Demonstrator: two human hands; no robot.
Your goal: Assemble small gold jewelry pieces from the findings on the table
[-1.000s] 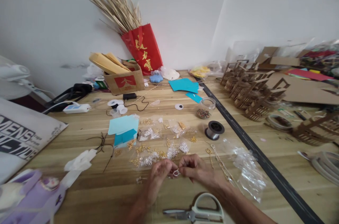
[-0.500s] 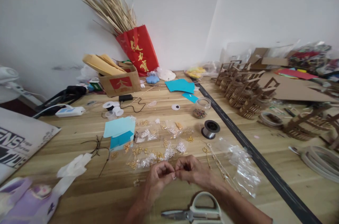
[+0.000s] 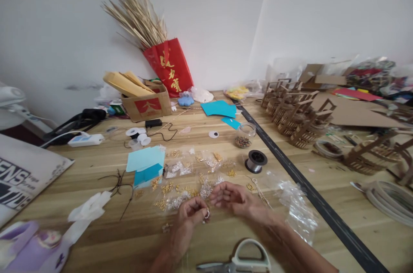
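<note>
Right hand (image 3: 230, 200) moved off, open; left hand (image 3: 189, 219), apart, clamps one loop (image 3: 207, 214) at its three o'clock, right's eight o'clock.

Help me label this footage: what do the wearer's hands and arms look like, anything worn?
The left hand and right hand are bare, with no glove or watch showing. The left forearm and right forearm are uncovered where visible; no sleeve clearly shows.

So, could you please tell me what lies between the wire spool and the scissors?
In the head view, the right hand extends between the spool and the scissors, with part of a chain nearer the spool.
</note>
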